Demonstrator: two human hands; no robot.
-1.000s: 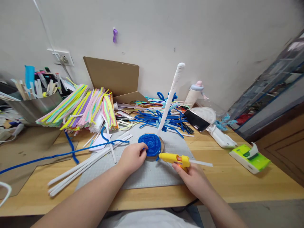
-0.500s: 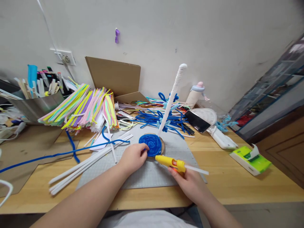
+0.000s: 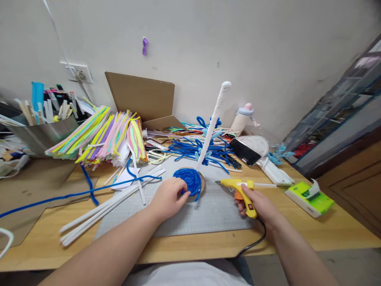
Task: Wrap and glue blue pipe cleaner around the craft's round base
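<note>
My right hand (image 3: 262, 204) is wrapped round the handle of a yellow hot glue gun (image 3: 236, 183), its nozzle pointing left and a clear glue stick (image 3: 266, 186) sticking out the back. With curled fingers my left hand (image 3: 168, 198) grips the near left edge of a flat coil of blue pipe cleaner (image 3: 190, 178); the fingertips are partly hidden. That coil lies on a round brown base (image 3: 203, 186), and a short blue end pokes out at its near side. Behind it a white wrapped stem (image 3: 212, 129) leans up to the right, with blue bows around its lower part.
A grey cutting mat (image 3: 208, 216) lies under the work. White sticks (image 3: 110, 206) and a long blue pipe cleaner (image 3: 68, 195) are at left, below pastel bundles (image 3: 104, 137). Rightward are a phone (image 3: 244, 151) and a green tissue pack (image 3: 309, 198). The glue gun's cord (image 3: 253, 245) hangs off the front edge.
My right hand has drawn the glue gun away from the coil to the right and turned it side-on. The blue end at the coil's near edge now shows. My left hand stays at the coil.
</note>
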